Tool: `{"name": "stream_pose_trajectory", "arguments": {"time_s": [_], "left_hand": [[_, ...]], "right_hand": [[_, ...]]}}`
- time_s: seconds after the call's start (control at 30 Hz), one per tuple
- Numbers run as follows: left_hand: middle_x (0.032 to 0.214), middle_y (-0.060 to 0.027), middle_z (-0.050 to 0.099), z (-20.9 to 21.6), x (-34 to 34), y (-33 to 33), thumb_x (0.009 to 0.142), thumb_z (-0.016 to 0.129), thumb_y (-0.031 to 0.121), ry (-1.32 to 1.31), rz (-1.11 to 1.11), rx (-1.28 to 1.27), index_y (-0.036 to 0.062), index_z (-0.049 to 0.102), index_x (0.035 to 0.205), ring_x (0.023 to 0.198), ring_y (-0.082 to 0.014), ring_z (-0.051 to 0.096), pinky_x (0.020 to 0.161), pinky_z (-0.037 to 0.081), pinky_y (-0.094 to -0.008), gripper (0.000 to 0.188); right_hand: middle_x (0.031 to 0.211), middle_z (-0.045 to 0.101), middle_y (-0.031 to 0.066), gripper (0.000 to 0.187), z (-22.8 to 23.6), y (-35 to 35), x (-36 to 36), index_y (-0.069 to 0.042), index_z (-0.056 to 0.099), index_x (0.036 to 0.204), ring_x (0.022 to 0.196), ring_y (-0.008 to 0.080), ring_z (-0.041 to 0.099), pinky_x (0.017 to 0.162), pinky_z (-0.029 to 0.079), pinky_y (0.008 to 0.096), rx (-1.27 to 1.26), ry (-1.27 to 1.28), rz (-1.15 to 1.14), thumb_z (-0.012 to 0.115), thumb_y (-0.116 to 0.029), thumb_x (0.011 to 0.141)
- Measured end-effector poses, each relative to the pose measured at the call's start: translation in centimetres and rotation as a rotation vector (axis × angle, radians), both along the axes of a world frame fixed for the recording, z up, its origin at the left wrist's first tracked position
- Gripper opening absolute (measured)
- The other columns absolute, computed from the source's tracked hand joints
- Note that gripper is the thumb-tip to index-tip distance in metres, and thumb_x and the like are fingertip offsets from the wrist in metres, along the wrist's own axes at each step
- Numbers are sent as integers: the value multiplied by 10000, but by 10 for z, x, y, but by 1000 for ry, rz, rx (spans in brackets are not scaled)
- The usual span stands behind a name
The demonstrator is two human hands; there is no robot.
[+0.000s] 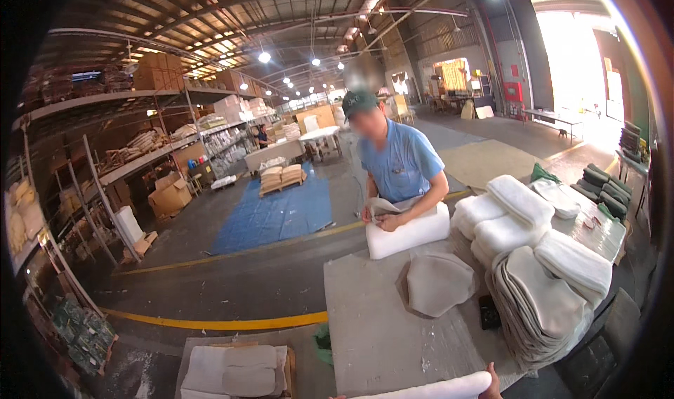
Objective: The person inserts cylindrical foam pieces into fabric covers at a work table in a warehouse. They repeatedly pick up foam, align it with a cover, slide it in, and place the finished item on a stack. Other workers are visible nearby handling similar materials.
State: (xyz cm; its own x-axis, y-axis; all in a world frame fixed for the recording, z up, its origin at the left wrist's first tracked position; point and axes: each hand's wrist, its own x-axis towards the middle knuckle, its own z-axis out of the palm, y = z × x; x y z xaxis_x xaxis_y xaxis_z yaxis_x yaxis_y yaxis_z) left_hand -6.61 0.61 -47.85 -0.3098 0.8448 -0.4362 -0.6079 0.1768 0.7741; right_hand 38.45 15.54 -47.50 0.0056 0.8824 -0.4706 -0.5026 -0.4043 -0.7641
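Note:
At the lower edge, a long white padding piece [435,387] lies at the near end of the grey table [379,336]. My right hand [490,383] grips its right end, with fingers curled against it. Of my left hand [338,397], only a sliver shows at the bottom rim by the piece's left end; its fingers are hidden. Farther up the table lies a flat grey fabric cover [439,284]. Across from me, a person in a blue shirt [404,161] holds grey fabric [386,208] over a white foam block [411,232].
On the right stand stacked grey covers [537,308] and white padded blocks [505,213], with a small black object [489,312] beside them. A pallet with white padding pieces [239,371] sits low at left. Shelving [133,157] lines the left side; dark green rolls [604,188] lie far right.

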Motion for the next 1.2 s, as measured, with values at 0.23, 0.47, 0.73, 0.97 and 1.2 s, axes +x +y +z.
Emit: {"name": "stream_pose_trajectory", "arguments": {"time_s": [0.23, 0.47, 0.73, 0.97, 1.2], "left_hand": [[1319, -221, 696, -4, 11, -9, 1082, 392, 702, -29, -21, -9, -11, 540, 1475, 1214, -377, 673, 1057, 532, -564, 827], [1326, -226, 692, 0, 17, -11, 1080, 397, 700, -17, -26, -23, -13, 537, 1479, 1219, -385, 671, 1059, 531, -573, 828], [1334, -233, 688, -12, 14, -27, 1079, 404, 699, -27, -15, -41, -15, 533, 1482, 1225, -394, 669, 1061, 530, -583, 830], [1341, -239, 685, -17, 15, -32, 1078, 409, 697, -46, -14, -57, -17, 529, 1486, 1230, -401, 668, 1063, 529, -592, 831], [1348, -245, 681, -20, 19, -31, 1077, 415, 696, -59, -33, -68, -19, 526, 1489, 1236, -409, 666, 1065, 527, -600, 833]], "right_hand": [[789, 737, 80, 593, -60, 22, 23, -146, 648, 830, 759, 293, 730, 764, 590, 486, -66, 185, 44, 503, -670, 1067], [733, 669, 38, 506, -75, 35, 18, -175, 628, 868, 705, 261, 684, 725, 573, 458, -92, 242, 30, 520, -618, 1084], [721, 640, 27, 441, -54, 20, 12, -186, 612, 879, 678, 224, 656, 675, 543, 427, -36, 148, 0, 542, -564, 1095], [712, 635, 27, 443, -40, 17, 8, -169, 613, 873, 661, 221, 650, 658, 541, 418, -80, 165, -21, 556, -548, 1094], [724, 641, 39, 461, -41, 19, 10, -151, 611, 897, 661, 224, 651, 654, 546, 416, -69, 183, -14, 562, -569, 1085]]}}
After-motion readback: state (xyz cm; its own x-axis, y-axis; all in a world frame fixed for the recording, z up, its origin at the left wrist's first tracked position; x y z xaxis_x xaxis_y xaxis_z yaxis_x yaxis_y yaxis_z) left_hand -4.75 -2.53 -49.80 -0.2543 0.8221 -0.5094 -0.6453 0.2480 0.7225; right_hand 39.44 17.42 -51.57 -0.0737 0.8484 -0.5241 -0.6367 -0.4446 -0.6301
